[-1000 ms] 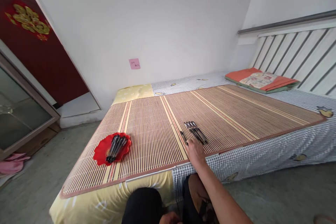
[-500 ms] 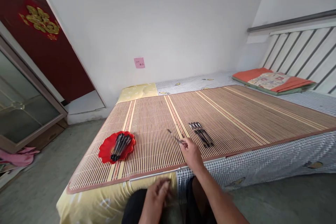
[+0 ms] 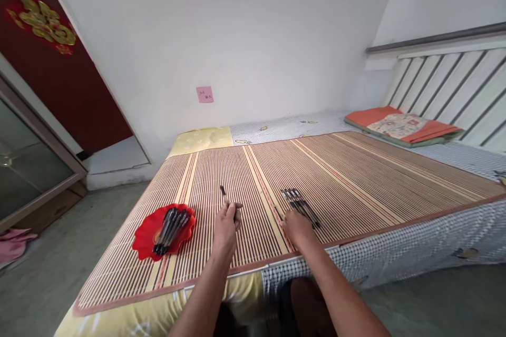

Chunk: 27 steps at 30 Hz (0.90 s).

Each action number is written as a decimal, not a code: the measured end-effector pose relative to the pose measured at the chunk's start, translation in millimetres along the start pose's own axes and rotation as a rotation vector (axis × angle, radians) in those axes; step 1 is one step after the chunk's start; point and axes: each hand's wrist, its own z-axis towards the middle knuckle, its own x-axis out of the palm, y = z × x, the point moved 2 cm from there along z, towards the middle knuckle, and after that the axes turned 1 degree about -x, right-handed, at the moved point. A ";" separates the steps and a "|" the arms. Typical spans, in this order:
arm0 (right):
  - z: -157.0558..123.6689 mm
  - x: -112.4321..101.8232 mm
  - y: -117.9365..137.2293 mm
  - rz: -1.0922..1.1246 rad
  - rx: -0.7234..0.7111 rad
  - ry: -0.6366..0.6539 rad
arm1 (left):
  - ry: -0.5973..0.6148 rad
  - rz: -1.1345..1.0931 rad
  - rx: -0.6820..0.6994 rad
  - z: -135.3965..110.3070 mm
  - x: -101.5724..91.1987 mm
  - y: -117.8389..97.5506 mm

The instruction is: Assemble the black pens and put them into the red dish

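Observation:
My left hand (image 3: 226, 221) is closed on a pen (image 3: 224, 194), whose dark end points up and away above the mat. Farther right, my right hand (image 3: 297, 227) is low over the mat with its fingers pinched at a thin dark stick-like piece (image 3: 278, 212); its exact kind is too small to tell. Right beside that hand, several black pens (image 3: 302, 204) lie side by side in a row, partly covered by the hand. Left of my left hand, a red scalloped plate (image 3: 144, 237) holds a pile of several black pens (image 3: 171, 229).
A striped bamboo mat (image 3: 213, 168) covers the bed, with patterned sheets (image 3: 395, 247) hanging over the front edge. At the back right lies a folded orange cloth (image 3: 435, 129) by a white railing (image 3: 443, 84). A pink note (image 3: 204, 95) is on the wall.
My left hand has risen from the lap to above the mat and now has the pen. My right hand has moved lower, beside the row of pens. The view has shifted slightly.

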 end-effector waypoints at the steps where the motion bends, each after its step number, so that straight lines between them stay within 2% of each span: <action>1: 3.1 4.9 -0.3 -0.015 0.013 0.017 | 0.006 0.006 0.014 7.3 2.4 -5.1; 5: 8.1 16.9 9.6 0.006 0.025 0.031 | 0.007 0.028 0.060 21.7 4.1 -13.2; 10: 21.6 -2.1 41.3 0.234 -0.148 0.031 | -0.030 0.110 0.101 14.7 -5.4 -7.4; 12: 27.3 -11.1 61.9 0.446 -0.237 0.026 | -0.047 0.135 0.130 11.3 -7.5 -9.7; 14: 31.3 -16.0 84.4 0.822 -0.306 0.029 | -0.039 0.140 0.149 10.0 -7.6 -15.3; 16: 33.1 -15.4 105.3 1.109 -0.327 0.047 | -0.001 0.134 0.158 10.8 -6.8 -21.8; 18: 33.1 -10.7 122.2 1.234 -0.317 0.079 | 0.051 0.121 0.162 13.0 -6.4 -26.5; 22: 30.7 0.8 139.6 1.324 -0.300 0.137 | 0.072 0.092 0.168 19.6 -11.8 -27.7; 27: 34.7 3.9 135.1 1.219 -0.295 0.204 | 0.053 0.096 0.118 24.6 -22.7 -18.9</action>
